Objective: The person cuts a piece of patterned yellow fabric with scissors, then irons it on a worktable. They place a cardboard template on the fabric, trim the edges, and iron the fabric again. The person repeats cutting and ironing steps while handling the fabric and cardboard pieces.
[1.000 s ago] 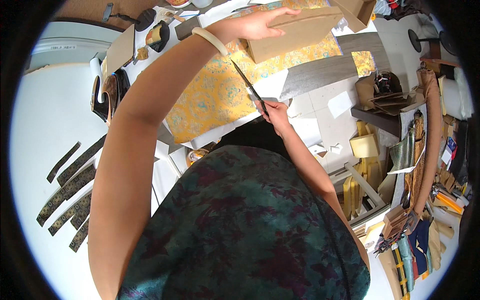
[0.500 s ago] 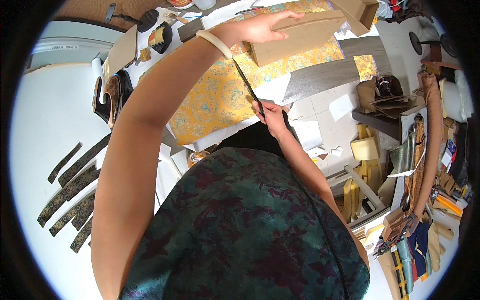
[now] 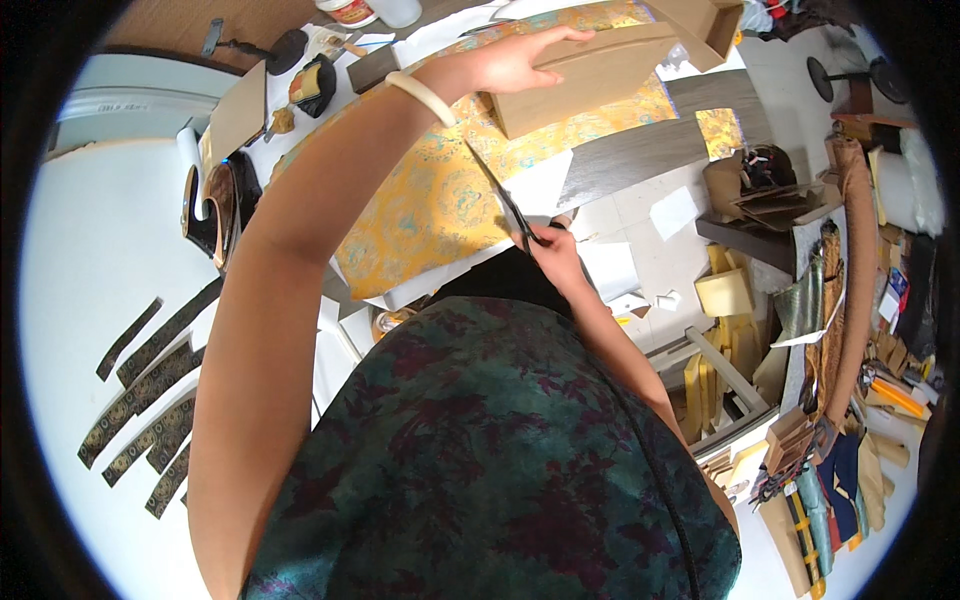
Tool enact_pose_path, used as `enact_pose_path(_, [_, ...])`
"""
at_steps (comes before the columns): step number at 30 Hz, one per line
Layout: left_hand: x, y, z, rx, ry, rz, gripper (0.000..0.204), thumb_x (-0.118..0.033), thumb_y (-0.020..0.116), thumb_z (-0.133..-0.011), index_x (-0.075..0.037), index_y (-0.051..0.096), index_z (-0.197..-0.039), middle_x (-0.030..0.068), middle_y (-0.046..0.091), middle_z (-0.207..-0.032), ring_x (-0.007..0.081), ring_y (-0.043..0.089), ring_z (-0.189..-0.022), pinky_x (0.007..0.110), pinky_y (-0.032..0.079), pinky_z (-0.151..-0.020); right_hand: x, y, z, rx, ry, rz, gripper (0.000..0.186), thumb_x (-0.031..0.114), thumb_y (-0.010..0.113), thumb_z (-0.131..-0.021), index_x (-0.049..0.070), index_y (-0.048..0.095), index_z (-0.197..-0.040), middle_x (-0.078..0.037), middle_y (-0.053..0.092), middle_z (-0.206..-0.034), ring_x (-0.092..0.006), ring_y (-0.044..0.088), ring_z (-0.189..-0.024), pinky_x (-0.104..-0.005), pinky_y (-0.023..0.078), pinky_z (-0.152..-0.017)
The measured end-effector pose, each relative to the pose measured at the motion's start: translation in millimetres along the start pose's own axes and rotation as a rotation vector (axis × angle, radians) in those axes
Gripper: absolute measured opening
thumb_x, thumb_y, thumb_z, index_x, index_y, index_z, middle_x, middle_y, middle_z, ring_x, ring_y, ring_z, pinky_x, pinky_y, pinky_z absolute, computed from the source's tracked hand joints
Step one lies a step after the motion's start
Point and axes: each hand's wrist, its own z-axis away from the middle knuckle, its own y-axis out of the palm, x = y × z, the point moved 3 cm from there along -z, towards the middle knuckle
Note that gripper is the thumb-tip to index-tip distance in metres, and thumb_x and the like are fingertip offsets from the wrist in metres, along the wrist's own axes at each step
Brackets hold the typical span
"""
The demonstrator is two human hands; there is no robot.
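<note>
My left hand, a cream bangle on its wrist, lies with fingers stretched and thumb apart against a plain brown cardboard box. The box rests on yellow patterned fabric with blue motifs, spread over the table. Nearer my body, my right hand is closed around the handles of dark scissors. Their blades point up and left over the fabric's right part, beside a white paper piece. Whether the blades touch the fabric is not clear.
A second open cardboard box sits at the far right of the table. Dark patterned strips lie on the white surface at left. A small yellow fabric piece is on the table's right end. Fabric rolls and scraps crowd the right.
My right hand has shifted slightly down and right with the scissors, and its grip on the handles has turned. My left hand stays on the box. The whole view has shifted a little.
</note>
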Motion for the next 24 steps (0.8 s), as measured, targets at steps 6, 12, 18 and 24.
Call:
enact_pose_path(6, [14.9, 7.0, 1.1, -0.061, 0.015, -0.049, 0.081, -0.014, 0.07, -0.098, -0.04, 0.03, -0.163, 0.0129, 0.06, -0.148, 0.0298, 0.064, -0.127, 0.044, 0.054, -0.106, 29.4, -106.2, 88.9, -0.408, -0.258, 0.392, 0.036, 0.014, 0.087, -0.081, -0.006, 0.076, -0.11, -0.009, 0.067, -0.076, -0.0119, 0.06, -0.069, -0.0301, 0.05, -0.063])
enact_pose_path(12, [10.5, 2.7, 1.8, -0.116, 0.139, 0.066, 0.081, -0.004, 0.071, -0.093, -0.029, 0.037, -0.162, 0.0062, 0.052, -0.16, 0.0284, 0.057, -0.14, 0.042, 0.047, -0.115, 59.2, -211.5, 52.0, -0.326, -0.504, 0.999, 0.046, 0.016, 0.087, -0.077, -0.002, 0.072, -0.117, -0.014, 0.069, -0.092, -0.0317, 0.069, -0.075, -0.0416, 0.057, -0.07])
enact_pose_path(18, [-38.3, 1.4, 9.7, -0.037, -0.073, 0.157, 0.078, 0.002, 0.067, -0.094, -0.02, 0.037, -0.163, 0.0104, 0.049, -0.161, 0.0293, 0.049, -0.146, 0.042, 0.041, -0.119, 97.3, -223.7, -76.3, 0.303, -0.732, 1.208, 0.05, 0.009, 0.079, -0.079, 0.005, 0.066, -0.127, -0.009, 0.067, -0.111, -0.0307, 0.061, -0.11, -0.0416, 0.053, -0.097])
enact_pose_path(24, [-43.8, 10.0, 14.3, -0.148, -0.031, 0.086, 0.082, -0.002, 0.068, -0.092, -0.032, 0.039, -0.163, 0.0144, 0.066, -0.141, 0.0366, 0.07, -0.117, 0.043, 0.056, -0.099, 100.0, -210.9, -143.7, 0.26, -0.953, 1.257, 0.044, 0.005, 0.075, -0.084, 0.008, 0.071, -0.127, -0.009, 0.064, -0.123, -0.0297, 0.06, -0.118, -0.0408, 0.051, -0.103])
